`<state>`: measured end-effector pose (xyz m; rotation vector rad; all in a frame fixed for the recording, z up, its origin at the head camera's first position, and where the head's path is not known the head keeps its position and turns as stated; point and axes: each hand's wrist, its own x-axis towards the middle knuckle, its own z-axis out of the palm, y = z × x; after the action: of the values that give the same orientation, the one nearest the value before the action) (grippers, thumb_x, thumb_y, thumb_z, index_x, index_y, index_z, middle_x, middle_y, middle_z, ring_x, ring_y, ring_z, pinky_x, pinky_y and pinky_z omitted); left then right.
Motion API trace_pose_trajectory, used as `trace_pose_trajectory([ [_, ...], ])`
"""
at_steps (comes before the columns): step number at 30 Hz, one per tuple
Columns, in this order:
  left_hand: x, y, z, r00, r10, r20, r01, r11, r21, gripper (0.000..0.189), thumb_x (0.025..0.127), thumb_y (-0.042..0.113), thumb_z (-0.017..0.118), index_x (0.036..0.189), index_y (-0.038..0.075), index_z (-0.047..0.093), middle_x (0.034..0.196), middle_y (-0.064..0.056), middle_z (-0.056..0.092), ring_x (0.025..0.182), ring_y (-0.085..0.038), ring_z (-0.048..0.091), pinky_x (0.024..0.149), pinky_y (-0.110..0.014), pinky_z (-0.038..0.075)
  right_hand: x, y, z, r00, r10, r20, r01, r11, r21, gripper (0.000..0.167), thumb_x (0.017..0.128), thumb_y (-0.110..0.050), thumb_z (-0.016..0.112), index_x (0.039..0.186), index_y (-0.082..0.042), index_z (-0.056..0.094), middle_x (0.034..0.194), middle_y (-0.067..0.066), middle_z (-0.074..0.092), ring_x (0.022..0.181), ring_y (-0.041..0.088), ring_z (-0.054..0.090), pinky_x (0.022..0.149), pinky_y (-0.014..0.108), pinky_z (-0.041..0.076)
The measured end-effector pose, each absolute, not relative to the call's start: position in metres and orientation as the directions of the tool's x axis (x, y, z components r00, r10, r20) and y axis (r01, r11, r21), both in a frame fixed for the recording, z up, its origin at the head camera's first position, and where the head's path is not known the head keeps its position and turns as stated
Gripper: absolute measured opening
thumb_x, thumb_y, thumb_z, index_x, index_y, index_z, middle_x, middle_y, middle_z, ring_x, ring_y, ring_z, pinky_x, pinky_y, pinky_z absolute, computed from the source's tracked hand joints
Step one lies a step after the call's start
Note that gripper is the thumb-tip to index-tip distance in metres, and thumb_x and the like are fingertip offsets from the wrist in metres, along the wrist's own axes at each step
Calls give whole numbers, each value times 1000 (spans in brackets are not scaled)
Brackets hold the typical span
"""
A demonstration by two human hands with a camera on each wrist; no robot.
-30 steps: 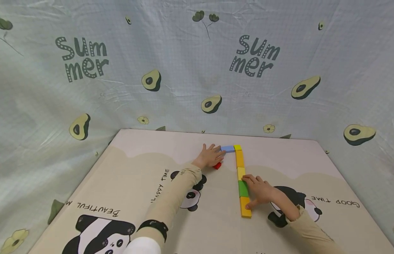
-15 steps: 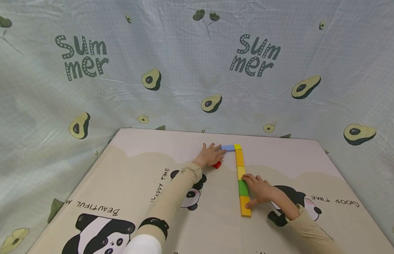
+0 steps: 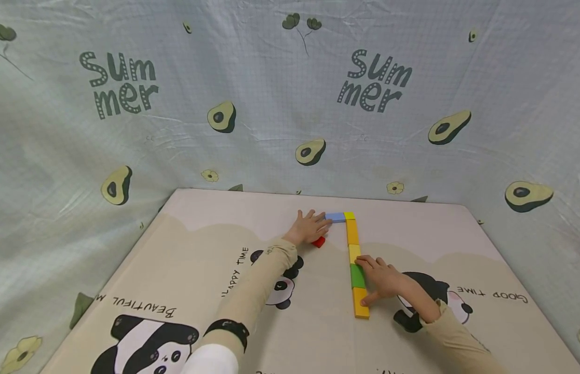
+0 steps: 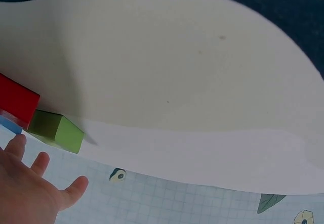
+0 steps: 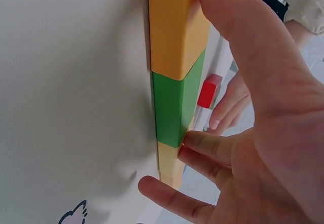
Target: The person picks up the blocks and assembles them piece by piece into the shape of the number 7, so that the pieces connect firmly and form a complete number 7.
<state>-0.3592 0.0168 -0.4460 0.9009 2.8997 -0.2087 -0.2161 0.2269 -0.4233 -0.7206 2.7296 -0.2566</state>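
Observation:
A straight row of blocks stands in the head view: a near orange block [image 3: 361, 310], a green block [image 3: 358, 276], a yellow block [image 3: 354, 253], a farther orange block [image 3: 352, 232] and a small yellow block [image 3: 349, 215] at the far end. A blue block [image 3: 336, 217] joins that end at a right angle. My right hand [image 3: 382, 279] lies along the row's right side, thumb touching the near orange block, fingertips at the green-yellow seam. My left hand [image 3: 309, 227] has spread fingers, some reaching the blue block. Beside it are a red block [image 4: 17, 101] and a light green block [image 4: 56, 132].
The blocks stand on a mat [image 3: 313, 332] printed with pandas and lettering. A hanging sheet [image 3: 266, 104] with avocado prints rises behind the mat's far edge. A dark band [image 3: 227, 331] circles the left sleeve.

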Motion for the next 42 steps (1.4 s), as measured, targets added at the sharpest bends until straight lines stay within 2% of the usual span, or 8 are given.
trace_pose_trajectory([
  [14,-362,11,-441,-810,572,-129,583,809,-73,47,96,43,22,142,31,20,149,4,20,137,-24,20,107,-55,17,-219,228,-422,-823,-510,-249,-453,855,-252,96,61,-47,76,132,3,32,136,19,29,110,36,39,83,57,40],
  [20,-365,6,-437,-793,603,-92,607,795,-20,48,97,40,26,142,25,24,147,2,26,135,-22,24,107,-52,20,-221,229,-422,-823,-510,-250,-456,856,-243,97,61,-47,76,131,3,32,136,19,29,110,36,39,83,57,40],
  [27,-365,1,-433,-766,643,-29,643,765,-24,48,96,40,29,140,22,29,144,1,34,131,-19,29,106,-47,24,-222,231,-421,-821,-514,-249,-458,853,-250,96,61,-46,76,131,3,33,136,19,29,110,37,40,83,58,40],
  [37,-357,-13,-432,-715,697,55,699,715,23,45,95,33,38,135,15,40,137,-4,44,125,-21,38,104,-44,30,-225,234,-423,-819,-521,-239,-468,848,-247,96,61,-47,76,131,2,32,136,18,29,110,37,39,82,59,40],
  [42,-353,-25,-436,-687,721,92,724,689,4,42,95,32,38,131,12,45,134,-5,48,122,-21,42,101,-40,34,-226,234,-423,-818,-521,-246,-468,850,-243,97,61,-48,76,131,2,32,136,18,29,110,36,39,83,58,40],
])
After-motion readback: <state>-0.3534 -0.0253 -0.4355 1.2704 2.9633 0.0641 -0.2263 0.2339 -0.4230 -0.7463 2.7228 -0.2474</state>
